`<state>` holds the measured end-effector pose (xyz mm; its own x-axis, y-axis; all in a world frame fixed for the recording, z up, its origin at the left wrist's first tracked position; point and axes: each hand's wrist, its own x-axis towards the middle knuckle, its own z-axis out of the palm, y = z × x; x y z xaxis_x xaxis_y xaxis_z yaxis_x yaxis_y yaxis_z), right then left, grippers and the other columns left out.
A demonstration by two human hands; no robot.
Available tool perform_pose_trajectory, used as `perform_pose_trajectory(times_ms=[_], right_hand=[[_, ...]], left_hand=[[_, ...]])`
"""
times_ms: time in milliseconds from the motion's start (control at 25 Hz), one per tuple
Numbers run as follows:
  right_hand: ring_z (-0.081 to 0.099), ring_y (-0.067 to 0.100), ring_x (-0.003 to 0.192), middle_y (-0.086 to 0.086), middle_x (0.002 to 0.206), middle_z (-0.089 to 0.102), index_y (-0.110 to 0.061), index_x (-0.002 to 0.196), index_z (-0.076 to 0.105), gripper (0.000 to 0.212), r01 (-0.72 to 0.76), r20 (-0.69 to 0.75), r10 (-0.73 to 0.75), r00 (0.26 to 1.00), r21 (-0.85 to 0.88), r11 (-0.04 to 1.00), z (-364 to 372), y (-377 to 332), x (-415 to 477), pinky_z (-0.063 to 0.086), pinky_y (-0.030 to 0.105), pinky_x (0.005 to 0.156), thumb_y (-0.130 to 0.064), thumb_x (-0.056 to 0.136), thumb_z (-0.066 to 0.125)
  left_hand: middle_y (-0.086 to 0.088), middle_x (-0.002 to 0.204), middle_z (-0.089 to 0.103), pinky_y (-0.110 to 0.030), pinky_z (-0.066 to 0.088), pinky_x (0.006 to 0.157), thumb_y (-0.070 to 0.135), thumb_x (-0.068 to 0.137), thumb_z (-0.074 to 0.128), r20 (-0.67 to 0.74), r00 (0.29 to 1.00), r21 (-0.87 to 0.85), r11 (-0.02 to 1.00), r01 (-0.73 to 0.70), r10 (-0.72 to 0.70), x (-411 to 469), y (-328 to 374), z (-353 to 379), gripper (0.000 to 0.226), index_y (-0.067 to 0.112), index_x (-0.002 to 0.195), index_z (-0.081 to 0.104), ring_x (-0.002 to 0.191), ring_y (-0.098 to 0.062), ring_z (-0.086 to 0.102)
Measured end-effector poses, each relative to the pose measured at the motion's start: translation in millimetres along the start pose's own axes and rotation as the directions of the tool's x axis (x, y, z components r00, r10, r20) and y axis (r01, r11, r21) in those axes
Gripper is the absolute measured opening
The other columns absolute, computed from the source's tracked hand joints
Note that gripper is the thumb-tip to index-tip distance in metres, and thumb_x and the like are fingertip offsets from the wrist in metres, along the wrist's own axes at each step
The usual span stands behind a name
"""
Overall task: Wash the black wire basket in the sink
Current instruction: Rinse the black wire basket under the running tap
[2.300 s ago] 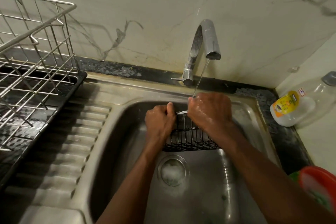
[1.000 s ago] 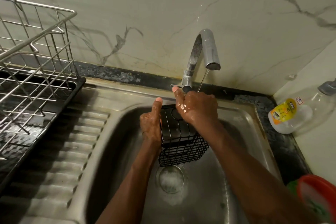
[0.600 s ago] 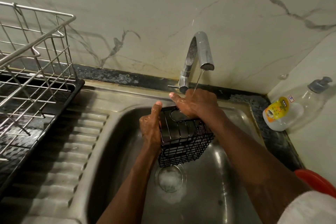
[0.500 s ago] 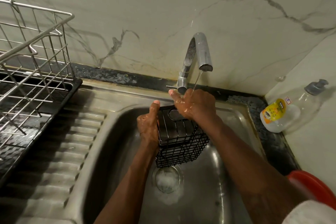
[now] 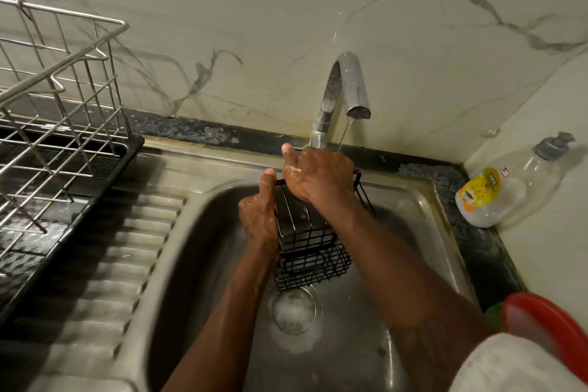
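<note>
Now, black wire basket [image 5: 313, 259], left grip [image 5: 259, 216] clasping side, right grip [image 5: 318, 178] clasping top rim

Black wire basket [image 5: 310, 251] tilted on end above the steel sink [image 5: 410, 200]; wet, under the running tap.

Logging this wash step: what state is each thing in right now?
tap, running thinly
black wire basket, held tilted over the sink
left hand, gripping the basket's side
right hand, wet, gripping the basket's top rim
drain, foamy
soap bottle, leaning, capped
</note>
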<state>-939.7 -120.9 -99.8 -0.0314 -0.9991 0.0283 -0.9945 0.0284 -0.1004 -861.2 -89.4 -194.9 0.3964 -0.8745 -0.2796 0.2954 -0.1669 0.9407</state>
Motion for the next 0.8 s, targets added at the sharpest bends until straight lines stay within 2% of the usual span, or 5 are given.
perform_pose_trajectory(times_ms=[120, 200, 320, 480, 800], right_hand=[[0.062, 0.026, 0.111, 0.006, 0.11, 0.07, -0.021, 0.106, 0.073, 0.076, 0.092, -0.14, -0.085, 0.987, 0.039, 0.995, 19, -2, -25, 0.036, 0.048, 0.103, -0.063, 0.103, 0.01], [0.039, 0.023, 0.142, 0.0, 0.145, 0.054, -0.03, 0.132, 0.059, 0.069, 0.107, -0.125, -0.107, 0.986, -0.005, 0.994, 24, 6, -41, 0.008, 0.062, 0.12, -0.071, 0.098, 0.014], [0.012, 0.031, 0.153, 0.004, 0.165, 0.024, -0.033, 0.148, 0.04, 0.084, -0.096, -0.023, 0.097, 0.995, 0.039, 0.995, 21, 22, -45, 0.004, 0.067, 0.116, -0.086, 0.086, 0.021], [0.041, 0.041, 0.131, 0.004, 0.141, 0.054, -0.03, 0.128, 0.06, 0.082, -0.024, -0.037, 0.02, 0.999, -0.097, 0.995, 20, 16, -31, 0.036, 0.057, 0.103, -0.087, 0.08, 0.028], [0.062, 0.019, 0.09, -0.003, 0.099, 0.069, -0.029, 0.111, 0.065, 0.029, 0.428, -0.015, -0.43, 0.903, 0.14, 0.893, 34, 4, -23, 0.051, 0.039, 0.086, -0.045, 0.09, 0.05]], left_hand=[[-0.006, 0.052, 0.065, -0.041, 0.05, 0.061, 0.062, 0.089, 0.063, -0.047, 0.998, -0.034, 0.999, 0.035, -0.036, -3, 5, 2, 0.061, 0.018, 0.046, 0.067, 0.05, -0.022, 0.059], [-0.011, 0.063, 0.072, -0.039, 0.055, 0.063, 0.061, 0.089, 0.063, -0.074, 0.995, -0.062, 0.997, 0.056, -0.06, -9, 7, 2, 0.057, 0.014, 0.057, 0.072, 0.056, -0.025, 0.068], [-0.013, 0.07, 0.075, -0.038, 0.06, 0.066, 0.061, 0.088, 0.063, -0.064, 0.991, -0.132, 0.985, 0.111, -0.121, -29, 4, 7, 0.056, 0.011, 0.067, 0.077, 0.063, -0.027, 0.074], [-0.01, 0.06, 0.068, -0.028, 0.053, 0.053, 0.044, 0.1, 0.052, 0.166, 0.979, -0.274, 0.948, 0.162, -0.119, -35, 8, -3, 0.05, 0.012, 0.068, 0.073, 0.05, -0.021, 0.064], [-0.008, 0.066, 0.061, -0.021, 0.04, 0.041, 0.049, 0.106, 0.038, 0.448, 0.785, 0.208, 0.904, 0.374, -0.428, 13, 20, -44, 0.054, 0.01, 0.089, 0.07, 0.049, -0.015, 0.052]])
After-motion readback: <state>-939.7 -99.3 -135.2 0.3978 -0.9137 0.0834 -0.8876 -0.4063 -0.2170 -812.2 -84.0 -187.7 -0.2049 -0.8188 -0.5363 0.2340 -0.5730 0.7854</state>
